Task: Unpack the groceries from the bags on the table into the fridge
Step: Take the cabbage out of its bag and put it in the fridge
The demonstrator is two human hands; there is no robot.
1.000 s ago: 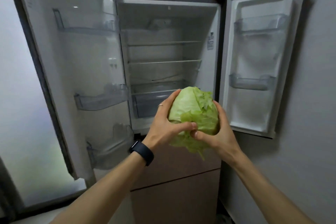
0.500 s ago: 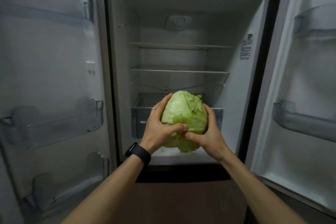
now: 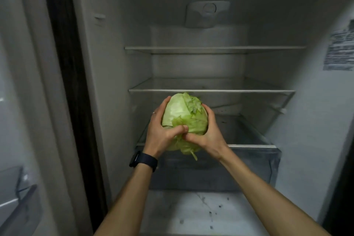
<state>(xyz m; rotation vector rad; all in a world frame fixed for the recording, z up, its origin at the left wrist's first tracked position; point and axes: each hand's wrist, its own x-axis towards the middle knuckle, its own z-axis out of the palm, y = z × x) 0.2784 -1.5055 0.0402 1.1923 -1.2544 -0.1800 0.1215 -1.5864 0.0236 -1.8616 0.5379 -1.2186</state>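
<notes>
We record the left hand (image 3: 162,136) and right hand (image 3: 209,134) clamped on the cabbage (image 3: 183,117), now brought closer into the fridge (image 3: 115,82) mouth, above the bottom drawer (image 3: 239,166); placement appears imminent

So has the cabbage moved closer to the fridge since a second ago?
Yes. The cabbage has gone forward into the fridge, now above the drawer, its top at the lower shelf.

left hand (image 3: 161,134) and right hand (image 3: 210,132) extended forward, curled in a 2-handed grip (thumbs touching)
</notes>
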